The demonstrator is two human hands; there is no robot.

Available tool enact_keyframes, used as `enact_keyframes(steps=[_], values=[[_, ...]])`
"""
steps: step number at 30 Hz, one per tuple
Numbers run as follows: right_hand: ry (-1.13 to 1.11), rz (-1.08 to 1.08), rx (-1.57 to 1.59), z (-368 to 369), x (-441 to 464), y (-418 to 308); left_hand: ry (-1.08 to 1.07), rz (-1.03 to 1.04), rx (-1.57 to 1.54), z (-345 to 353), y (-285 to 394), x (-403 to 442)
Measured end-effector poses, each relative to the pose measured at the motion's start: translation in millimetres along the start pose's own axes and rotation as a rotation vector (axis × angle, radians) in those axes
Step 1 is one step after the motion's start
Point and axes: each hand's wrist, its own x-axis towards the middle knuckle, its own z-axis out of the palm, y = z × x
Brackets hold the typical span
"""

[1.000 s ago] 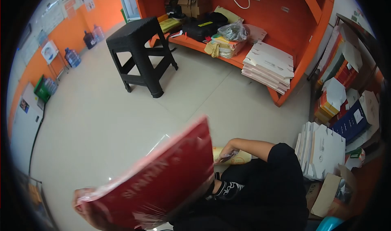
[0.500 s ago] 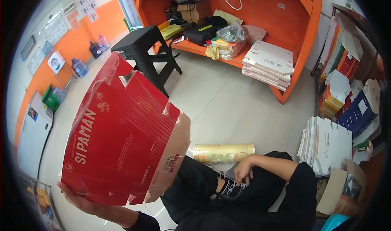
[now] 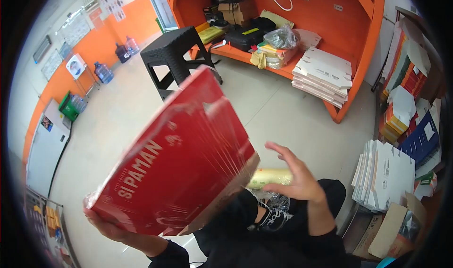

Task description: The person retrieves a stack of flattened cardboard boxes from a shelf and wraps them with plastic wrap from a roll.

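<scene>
A flat red package (image 3: pixel 174 164) printed "SI PAMAN", wrapped in clear film, is tilted in front of me. My left hand (image 3: pixel 111 229) grips its lower left corner. To the right of the package, my right hand (image 3: pixel 297 178) is raised with fingers apart and nothing in it. Behind that hand a roll of yellowish film (image 3: pixel 269 178) lies on the floor, partly hidden. Crumpled clear plastic (image 3: pixel 278 202) rests near my black shoe (image 3: pixel 274 219).
A black stool (image 3: pixel 172 55) stands ahead on the floor. An orange shelf (image 3: pixel 325 27) holds bags, boxes and flat white cartons (image 3: pixel 323 72). At the right are more white cartons (image 3: pixel 384 176) and an open cardboard box (image 3: pixel 387 230).
The red package has swung right and tilted to a steeper angle, still in my left hand. My right hand has risen from beside the shoe and its fingers have spread.
</scene>
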Motion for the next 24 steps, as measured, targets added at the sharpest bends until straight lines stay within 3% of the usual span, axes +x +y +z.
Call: enact_keyframes(steps=[2,3,5,6,7,8,9,10,11,13,17,19,21,22,24], values=[[0.205,-0.195,0.047,31.4,23.8,5.5,-0.041,0.097,0.071,10.2,1.5,-8.3],[0.199,-0.044,0.050,41.1,30.6,6.4,-0.228,0.199,0.099,-26.6,-8.3,9.3],[0.138,-0.106,0.331,51.4,41.3,25.2,-0.505,0.365,-0.178,-45.4,-13.2,18.7],[0.205,-0.131,0.211,62.1,44.0,26.9,-0.603,0.481,-0.256,-49.2,-14.9,20.6],[0.268,-0.151,0.098,75.2,44.0,27.9,-0.936,0.402,-0.409,-49.4,-6.0,37.2],[0.272,-0.386,0.029,88.8,55.6,48.0,-1.148,0.405,-0.450,-52.3,-6.1,53.9],[0.302,-0.400,0.040,103.6,53.8,62.2,-1.366,0.397,-0.486,-58.4,-7.1,64.5],[0.367,-0.415,0.004,117.3,56.0,59.9,-1.453,0.242,-0.449,-69.9,-9.3,65.2],[0.430,-0.427,-0.035,130.1,55.7,58.4,-1.441,0.232,-0.417,-84.6,-21.8,57.9],[0.462,-0.323,0.037,167.1,48.4,82.0,-1.140,0.240,-0.442,-121.4,-55.5,27.9],[0.513,-0.039,0.288,220.9,20.0,141.8,-1.018,-0.368,0.009,-198.6,-68.3,-31.6],[0.445,0.084,0.272,218.8,8.7,158.2,-1.032,-0.424,-0.003,-218.9,-67.3,-47.4],[0.446,0.080,0.279,212.1,4.2,161.1,-1.089,-0.907,0.331,-222.0,-51.4,-55.7],[0.423,0.108,0.269,207.9,4.6,160.7,-1.208,-0.905,0.472,-216.4,-50.9,-61.3],[0.398,-0.125,-0.008,200.2,11.9,155.2,-1.083,-0.873,0.616,-206.5,-54.8,-75.6]])
